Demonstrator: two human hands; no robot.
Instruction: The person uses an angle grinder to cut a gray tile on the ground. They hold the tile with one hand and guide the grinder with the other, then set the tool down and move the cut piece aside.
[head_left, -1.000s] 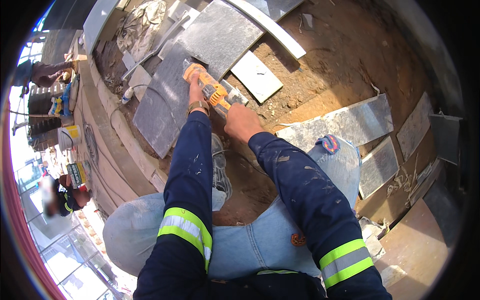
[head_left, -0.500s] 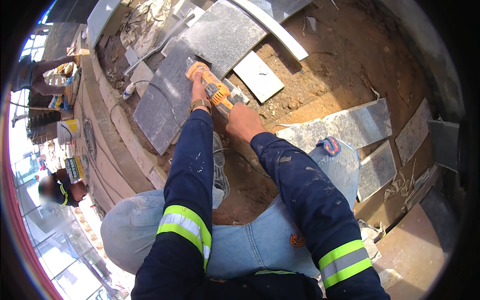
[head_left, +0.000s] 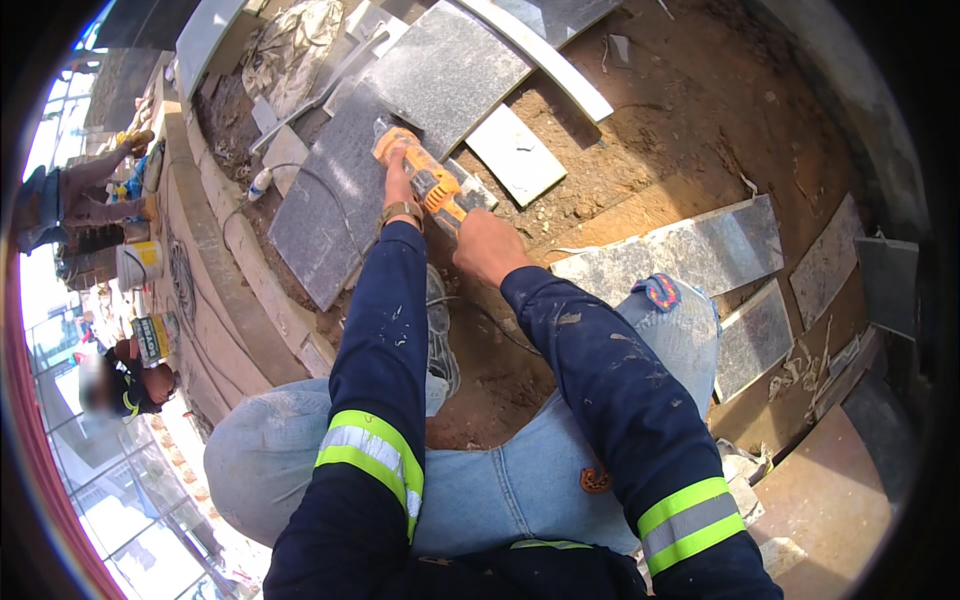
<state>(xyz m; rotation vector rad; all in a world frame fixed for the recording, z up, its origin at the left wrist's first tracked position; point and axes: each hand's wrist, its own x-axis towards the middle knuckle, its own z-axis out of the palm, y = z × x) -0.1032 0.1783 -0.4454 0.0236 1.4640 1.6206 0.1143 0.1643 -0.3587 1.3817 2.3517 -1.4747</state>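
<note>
Angle grinder (head_left: 434,186), orange and grey, is lying between our two hands, its metal head pointing to the upper left over a dark stone slab (head_left: 312,220); we cannot tell whether the head is touching the stone. We are wrapping the left hand (head_left: 397,180) around the front of the orange body, just behind the head, and are wearing a wristwatch (head_left: 402,211) on that wrist. We are gripping the rear handle with the right hand (head_left: 489,247), fingers curling closed around it. A grey stone slab (head_left: 448,70) is overlapping the dark slab at the upper right, and a white rectangular tile (head_left: 516,160) is lying just beside the grey one. We are seeing a thin cable (head_left: 342,208) crossing the dark slab, with a white connector (head_left: 261,182) lying beyond the slab's left edge. A speckled stone slab (head_left: 690,245) is resting near our right knee, and a white bucket (head_left: 134,266) with a yellow band is standing at the far left.
</note>
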